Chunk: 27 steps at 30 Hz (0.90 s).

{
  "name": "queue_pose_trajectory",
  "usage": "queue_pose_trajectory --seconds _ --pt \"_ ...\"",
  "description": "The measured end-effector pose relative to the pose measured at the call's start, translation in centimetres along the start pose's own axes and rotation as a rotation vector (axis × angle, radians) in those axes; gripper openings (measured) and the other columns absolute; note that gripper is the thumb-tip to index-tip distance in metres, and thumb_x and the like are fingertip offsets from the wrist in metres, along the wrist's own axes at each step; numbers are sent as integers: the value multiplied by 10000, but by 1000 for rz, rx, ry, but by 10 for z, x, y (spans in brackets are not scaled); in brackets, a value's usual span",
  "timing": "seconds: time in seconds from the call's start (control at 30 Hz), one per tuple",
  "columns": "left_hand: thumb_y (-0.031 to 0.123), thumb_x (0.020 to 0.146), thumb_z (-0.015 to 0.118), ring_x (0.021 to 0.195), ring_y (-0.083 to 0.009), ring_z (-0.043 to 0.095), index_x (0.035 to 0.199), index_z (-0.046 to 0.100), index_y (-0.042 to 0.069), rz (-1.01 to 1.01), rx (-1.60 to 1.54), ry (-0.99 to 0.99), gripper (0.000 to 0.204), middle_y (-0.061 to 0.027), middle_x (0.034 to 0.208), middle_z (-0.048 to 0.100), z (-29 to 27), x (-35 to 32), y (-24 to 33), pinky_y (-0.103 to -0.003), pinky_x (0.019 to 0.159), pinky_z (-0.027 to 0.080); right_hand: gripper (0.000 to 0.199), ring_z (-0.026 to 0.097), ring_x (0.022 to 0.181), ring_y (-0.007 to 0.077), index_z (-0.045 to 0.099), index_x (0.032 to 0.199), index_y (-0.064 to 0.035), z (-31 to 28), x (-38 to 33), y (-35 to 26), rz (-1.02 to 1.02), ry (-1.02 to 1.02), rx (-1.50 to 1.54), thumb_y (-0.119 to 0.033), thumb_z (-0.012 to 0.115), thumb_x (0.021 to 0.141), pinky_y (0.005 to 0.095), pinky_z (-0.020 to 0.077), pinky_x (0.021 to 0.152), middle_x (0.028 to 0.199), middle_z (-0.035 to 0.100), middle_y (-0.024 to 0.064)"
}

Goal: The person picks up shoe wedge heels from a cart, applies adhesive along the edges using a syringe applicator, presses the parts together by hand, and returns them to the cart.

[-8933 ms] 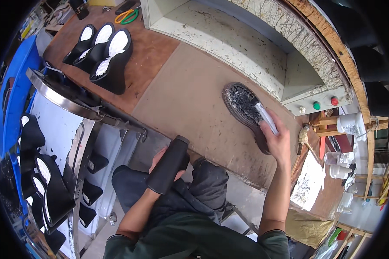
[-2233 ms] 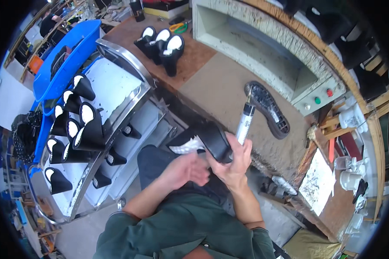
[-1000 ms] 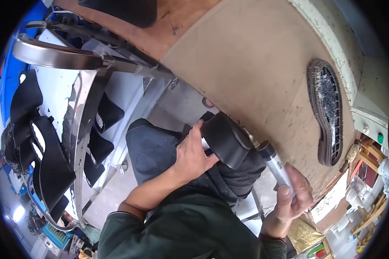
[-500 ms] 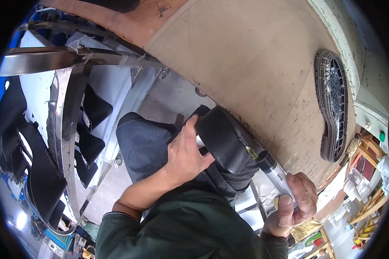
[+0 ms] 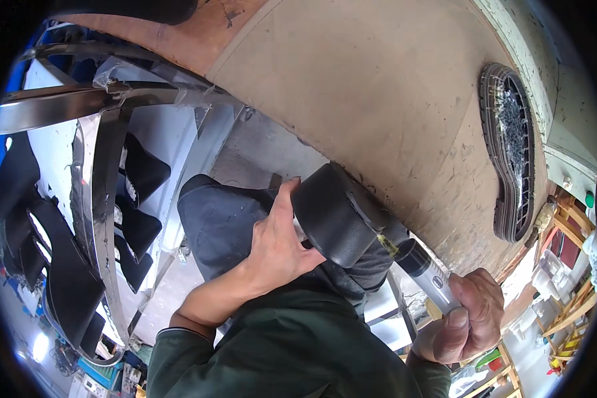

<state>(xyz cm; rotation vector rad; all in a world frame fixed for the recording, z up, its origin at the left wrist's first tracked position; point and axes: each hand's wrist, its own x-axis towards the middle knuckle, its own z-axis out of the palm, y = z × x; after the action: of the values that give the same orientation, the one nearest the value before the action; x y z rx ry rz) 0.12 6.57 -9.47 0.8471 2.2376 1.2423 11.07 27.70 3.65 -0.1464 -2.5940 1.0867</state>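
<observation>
My left hand grips a black, smooth, curved shoe piece, apparently a sandal like those on the rack, above my lap. Its thumb and fingers hold the left edge of the piece, and part of it is hidden. My right hand is wrapped round a silver-grey cylindrical tool with a black front end. A thin yellowish tip sticks out of that end. The tip is at the right edge of the shoe piece; whether it touches I cannot tell.
A tan worktop lies ahead, with a brown shoe sole at its right end. On my left stands a metal-framed rack with several black sandals. Wooden frames and clutter fill the right side.
The shoe piece has turned a little in my left hand and shows more of its broad face. My right hand and the tool have shifted slightly right and down.
</observation>
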Motion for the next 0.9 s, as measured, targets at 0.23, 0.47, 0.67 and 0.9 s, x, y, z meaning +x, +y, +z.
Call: queue_pose_trajectory --seconds 0.23,0.47,0.67,0.9 --pt "240 611 826 1027 -351 592 1344 203 -2 -163 -197 -159 992 -191 1172 530 -7 1 6 -416 836 495 322 352 369 122 619 1028 59 0 -4 4 -18 2 31 -160 538 806 292 273 412 519 486 35" --pt "251 570 848 1057 -332 587 1323 275 4 -205 -278 -210 978 -190 1211 532 -11 -9 5 -390 869 482 336 339 363 122 612 1026 62 -1 -7 11 -23 -26 52 -139 535 769 290 274 412 504 469 31" --pt "252 566 853 954 -252 629 1139 523 1 -160 -249 -256 707 -137 1058 622 -26 3 25 -340 811 481 341 336 356 119 620 1007 63 4 -14 14 -39 43 59 -145 544 747 287 259 402 527 510 51" --pt "155 574 856 898 -159 598 1119 531 -9 -264 -498 -252 655 -82 1006 616 -33 1 33 -295 811 468 341 328 338 108 634 980 68 5 -24 16 -36 107 70 -145 536 732 279 249 398 514 536 64"
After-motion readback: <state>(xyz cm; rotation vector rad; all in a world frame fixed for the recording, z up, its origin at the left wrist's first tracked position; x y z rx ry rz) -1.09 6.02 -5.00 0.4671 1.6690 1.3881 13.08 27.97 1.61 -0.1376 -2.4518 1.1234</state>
